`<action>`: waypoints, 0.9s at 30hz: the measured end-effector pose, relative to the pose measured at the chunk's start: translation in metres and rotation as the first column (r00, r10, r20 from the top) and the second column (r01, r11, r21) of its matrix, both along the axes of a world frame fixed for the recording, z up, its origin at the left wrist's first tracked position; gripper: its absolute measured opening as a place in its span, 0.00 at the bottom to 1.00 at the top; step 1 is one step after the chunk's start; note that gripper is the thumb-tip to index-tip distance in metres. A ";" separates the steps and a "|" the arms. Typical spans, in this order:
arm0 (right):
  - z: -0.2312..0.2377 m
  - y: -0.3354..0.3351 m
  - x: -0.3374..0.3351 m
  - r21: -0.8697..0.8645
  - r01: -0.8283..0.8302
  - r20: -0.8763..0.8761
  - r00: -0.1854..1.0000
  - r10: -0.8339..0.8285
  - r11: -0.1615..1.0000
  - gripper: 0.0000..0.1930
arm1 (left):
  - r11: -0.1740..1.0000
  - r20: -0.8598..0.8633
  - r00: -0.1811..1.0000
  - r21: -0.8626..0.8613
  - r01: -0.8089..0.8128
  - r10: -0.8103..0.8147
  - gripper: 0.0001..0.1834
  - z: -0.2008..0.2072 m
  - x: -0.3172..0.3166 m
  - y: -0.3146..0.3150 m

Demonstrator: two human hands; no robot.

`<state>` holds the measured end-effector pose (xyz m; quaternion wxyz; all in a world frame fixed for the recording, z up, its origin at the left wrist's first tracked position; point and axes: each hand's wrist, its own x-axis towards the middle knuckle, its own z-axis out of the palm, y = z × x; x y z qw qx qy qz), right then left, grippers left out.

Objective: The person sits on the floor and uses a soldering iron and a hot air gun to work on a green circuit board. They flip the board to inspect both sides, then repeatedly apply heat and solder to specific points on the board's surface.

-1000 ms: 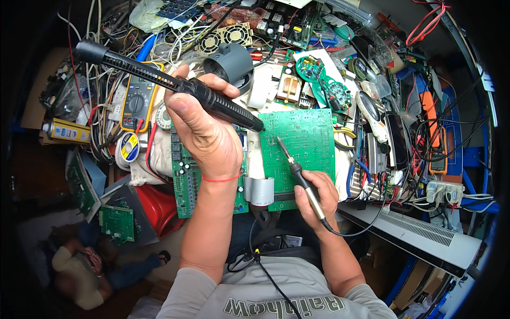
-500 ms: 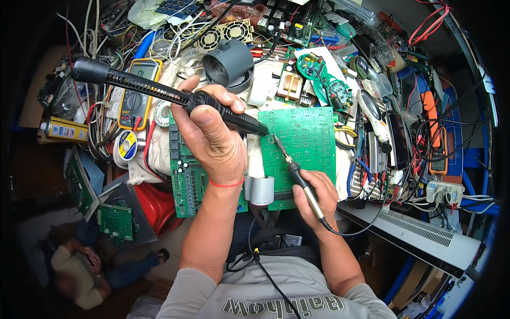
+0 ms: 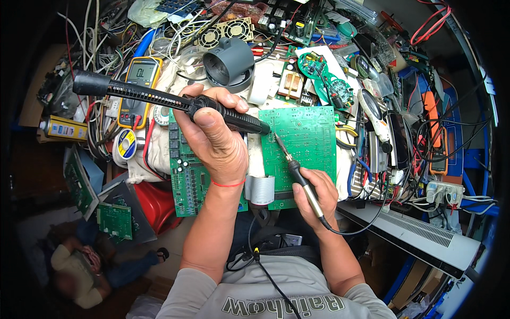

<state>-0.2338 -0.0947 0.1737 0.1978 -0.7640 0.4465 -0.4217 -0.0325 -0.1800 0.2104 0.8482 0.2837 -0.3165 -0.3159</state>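
Gripping a black tubular tool in the left hand and a soldering iron in the right hand, close together at the green board's upper left, that person might scorch it should the iron slip.

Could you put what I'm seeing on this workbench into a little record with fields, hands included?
Left hand: gripping a long black tube-shaped tool
Right hand: holding a soldering iron
Under both tips: green circuit board; contact hard to tell
Beneath left hand: another green board, partly hidden
Between boards: grey ribbon cable
Left side: yellow-edged multimeter, small spool
Beyond hands: dark grey cylindrical holder, twin fans
Background: another person, lower left
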 end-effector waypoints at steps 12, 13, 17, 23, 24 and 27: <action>0.001 -0.001 0.000 -0.019 -0.013 -0.028 1.000 0.013 1.000 0.20 | 1.000 0.041 0.999 -0.006 -0.003 0.003 0.32 -0.004 0.001 0.003; 0.001 -0.001 0.000 -0.020 -0.015 -0.025 1.000 0.014 1.000 0.20 | 1.000 0.042 0.999 -0.007 -0.003 0.003 0.32 -0.004 0.001 0.002; 0.001 -0.001 -0.001 -0.014 -0.018 -0.020 1.000 0.018 1.000 0.20 | 1.000 0.044 0.999 0.000 -0.002 0.002 0.32 -0.005 0.001 0.003; 0.001 -0.001 -0.001 -0.011 -0.015 -0.022 1.000 0.015 1.000 0.20 | 1.000 0.036 0.999 -0.004 0.012 -0.012 0.34 -0.008 0.000 0.001; 0.001 -0.001 -0.001 -0.019 -0.017 -0.026 1.000 0.016 1.000 0.20 | 1.000 0.031 0.999 -0.009 0.018 -0.018 0.34 -0.008 0.000 0.001; 0.001 -0.001 -0.001 -0.016 -0.017 -0.027 0.999 0.017 1.000 0.20 | 1.000 0.007 1.000 0.005 0.000 0.000 0.35 -0.009 0.000 0.000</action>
